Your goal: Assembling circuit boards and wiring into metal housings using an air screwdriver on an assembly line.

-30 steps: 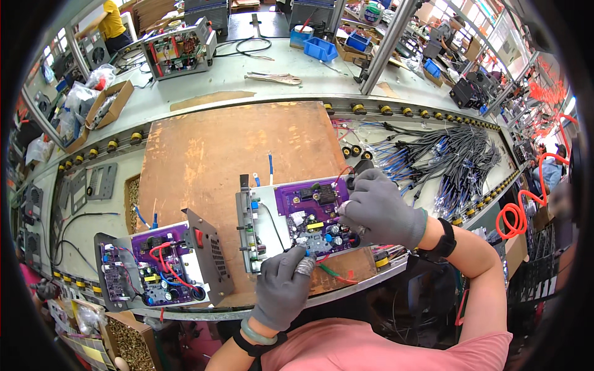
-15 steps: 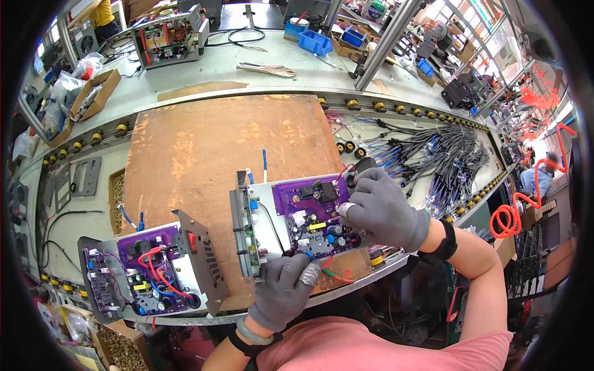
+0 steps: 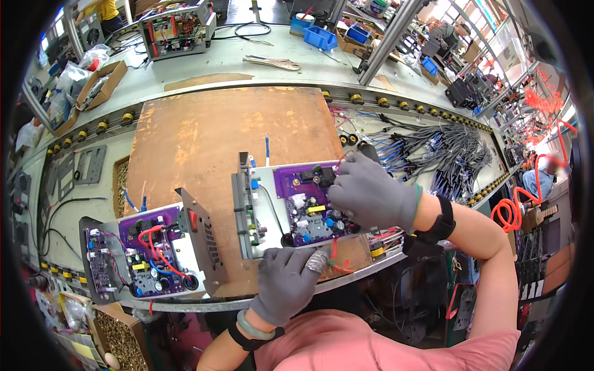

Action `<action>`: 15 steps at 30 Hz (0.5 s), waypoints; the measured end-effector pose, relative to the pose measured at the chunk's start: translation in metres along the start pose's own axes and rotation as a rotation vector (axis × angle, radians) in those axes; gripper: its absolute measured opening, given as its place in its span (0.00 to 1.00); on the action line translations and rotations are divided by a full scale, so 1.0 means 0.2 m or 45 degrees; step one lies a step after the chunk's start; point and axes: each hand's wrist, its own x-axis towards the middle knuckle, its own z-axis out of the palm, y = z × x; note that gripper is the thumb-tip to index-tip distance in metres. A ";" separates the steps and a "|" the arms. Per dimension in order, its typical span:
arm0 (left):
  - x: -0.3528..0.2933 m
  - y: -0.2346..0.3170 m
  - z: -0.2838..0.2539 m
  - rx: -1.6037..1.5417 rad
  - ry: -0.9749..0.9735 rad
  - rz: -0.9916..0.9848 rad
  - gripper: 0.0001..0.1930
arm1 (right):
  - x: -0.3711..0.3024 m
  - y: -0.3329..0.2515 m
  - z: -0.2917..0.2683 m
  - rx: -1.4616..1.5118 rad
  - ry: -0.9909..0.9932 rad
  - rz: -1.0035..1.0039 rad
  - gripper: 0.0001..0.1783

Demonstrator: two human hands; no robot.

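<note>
In front of me a light metal chassis [image 3: 265, 213] carries a purple circuit board [image 3: 286, 179], with a dark end panel along its left side. My left hand [image 3: 286, 281], in a grey glove, grips the chassis's near edge, its taped thumb pointing right. Over the board's right side is my gloved right hand [image 3: 374, 191], fingers curled and their tips hidden, so what they hold cannot be made out. A thin red wire [image 3: 342, 159] shows beside its knuckles. Red and green wires [image 3: 337, 260] hang from the chassis's near side.
A second chassis with a purple board [image 3: 145, 250] stands at left on the wooden board [image 3: 235, 117]. A heap of black cables [image 3: 439, 148] lies at right. Locking pliers [image 3: 272, 62] and blue bins [image 3: 320, 38] are on the far bench. A red coiled hose [image 3: 508, 213] hangs at right.
My right hand has turned more palm-down and lies farther over the board. My left hand has slid off the board's near corner to the chassis edge. The view has shifted slightly.
</note>
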 end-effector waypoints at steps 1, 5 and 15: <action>0.00 0.03 0.00 0.043 -0.041 -0.025 0.20 | 0.00 0.00 0.01 0.006 0.008 0.004 0.03; -0.01 0.17 0.00 0.136 -0.195 -0.013 0.15 | -0.06 0.00 0.05 0.135 0.172 0.123 0.04; 0.24 0.31 -0.05 0.088 -0.110 0.240 0.10 | -0.38 -0.25 0.01 0.370 -0.035 0.001 0.14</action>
